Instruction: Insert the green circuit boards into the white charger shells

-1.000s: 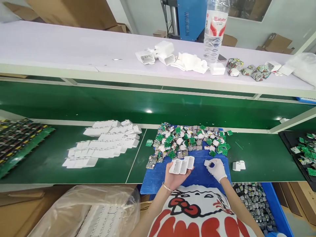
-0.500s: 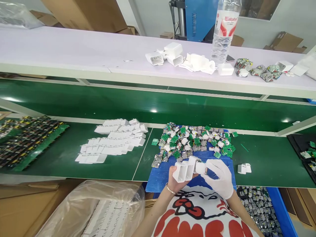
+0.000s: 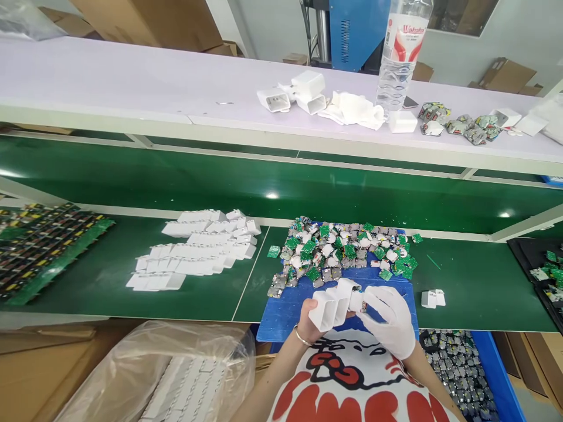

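Note:
My bare left hand (image 3: 307,323) is closed around a short row of white plastic housings (image 3: 324,310), whose open ends face me. My right hand (image 3: 393,325), in a white glove, pinches a small circuit board assembly (image 3: 363,305) against the right end of that row. How far the board sits inside a housing is hidden by the glove and shells. Just beyond both hands, a heap of circuit boards (image 3: 328,249), green and grey with white parts, lies on a blue board (image 3: 285,319).
Rows of white housings (image 3: 193,255) stand on the green bench to the left, and long board panels (image 3: 48,252) lie farther left. Two white pieces (image 3: 433,298) sit at right. A water bottle (image 3: 398,70) stands on the shelf. Below are a plastic-lined box (image 3: 220,351) and a blue bin (image 3: 497,363).
The view has shifted slightly. My left hand has tilted the row of housings a little, and my right hand stays at its right end with the circuit board.

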`<state>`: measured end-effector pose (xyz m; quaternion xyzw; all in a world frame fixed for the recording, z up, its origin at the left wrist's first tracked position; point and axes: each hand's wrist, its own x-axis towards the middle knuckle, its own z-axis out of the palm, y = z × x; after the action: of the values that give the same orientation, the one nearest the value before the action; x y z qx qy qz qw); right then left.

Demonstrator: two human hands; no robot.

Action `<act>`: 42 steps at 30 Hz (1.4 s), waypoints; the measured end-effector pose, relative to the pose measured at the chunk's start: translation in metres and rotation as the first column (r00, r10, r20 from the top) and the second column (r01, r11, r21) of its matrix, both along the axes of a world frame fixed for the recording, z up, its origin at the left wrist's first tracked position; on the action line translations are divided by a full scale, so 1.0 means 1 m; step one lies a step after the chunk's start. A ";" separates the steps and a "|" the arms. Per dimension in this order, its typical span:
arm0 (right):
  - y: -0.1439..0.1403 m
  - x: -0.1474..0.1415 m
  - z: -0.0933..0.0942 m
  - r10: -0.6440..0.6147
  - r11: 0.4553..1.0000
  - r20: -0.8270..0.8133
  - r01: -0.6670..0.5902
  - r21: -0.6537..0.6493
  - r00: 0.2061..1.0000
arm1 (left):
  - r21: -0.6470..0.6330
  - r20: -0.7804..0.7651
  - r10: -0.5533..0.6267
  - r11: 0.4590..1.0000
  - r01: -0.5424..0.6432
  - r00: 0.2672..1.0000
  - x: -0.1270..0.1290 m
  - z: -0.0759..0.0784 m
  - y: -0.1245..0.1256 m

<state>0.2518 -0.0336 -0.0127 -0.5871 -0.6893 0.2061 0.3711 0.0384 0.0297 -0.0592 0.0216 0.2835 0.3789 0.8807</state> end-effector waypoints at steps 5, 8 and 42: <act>0.001 0.000 0.010 0.069 0.997 0.033 -0.070 0.022 0.997 | 0.131 0.075 -0.022 0.991 0.012 0.997 0.002 -0.002 -0.002; 0.005 0.002 0.015 0.105 0.993 0.031 -0.106 0.043 0.994 | 0.171 0.104 -0.024 0.985 0.006 0.994 0.004 -0.002 -0.004; 0.054 -0.023 -0.073 -0.039 0.844 -0.570 -0.279 -0.459 0.821 | 0.014 0.302 0.022 1.000 -0.027 0.953 0.016 0.001 -0.014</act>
<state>0.2288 0.0208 -0.0854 -0.5323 -0.5045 0.5717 0.3679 0.0546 0.0153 -0.0586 -0.0319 0.1427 0.3912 0.9086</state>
